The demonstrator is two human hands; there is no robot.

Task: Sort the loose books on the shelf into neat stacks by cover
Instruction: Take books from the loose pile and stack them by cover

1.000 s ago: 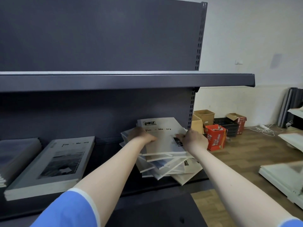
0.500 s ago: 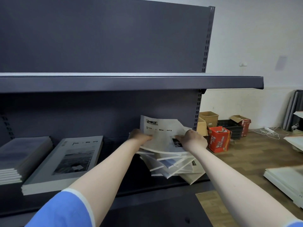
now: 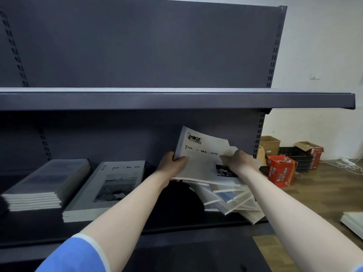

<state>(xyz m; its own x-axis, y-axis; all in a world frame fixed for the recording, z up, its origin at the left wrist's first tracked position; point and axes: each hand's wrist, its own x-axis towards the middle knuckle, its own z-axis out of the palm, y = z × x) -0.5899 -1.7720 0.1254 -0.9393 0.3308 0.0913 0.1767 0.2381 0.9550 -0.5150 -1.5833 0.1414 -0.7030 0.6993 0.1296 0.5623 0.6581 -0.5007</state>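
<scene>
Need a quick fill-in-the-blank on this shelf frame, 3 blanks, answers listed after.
1. The white book is gripped by ____ hands, the left hand on one edge and the right hand on the other.
2. A book with a matching cover lies flat to the ____ of the left hand.
3. The messy pile sits directly ____ the lifted white book.

Answers: both; left; below
</scene>
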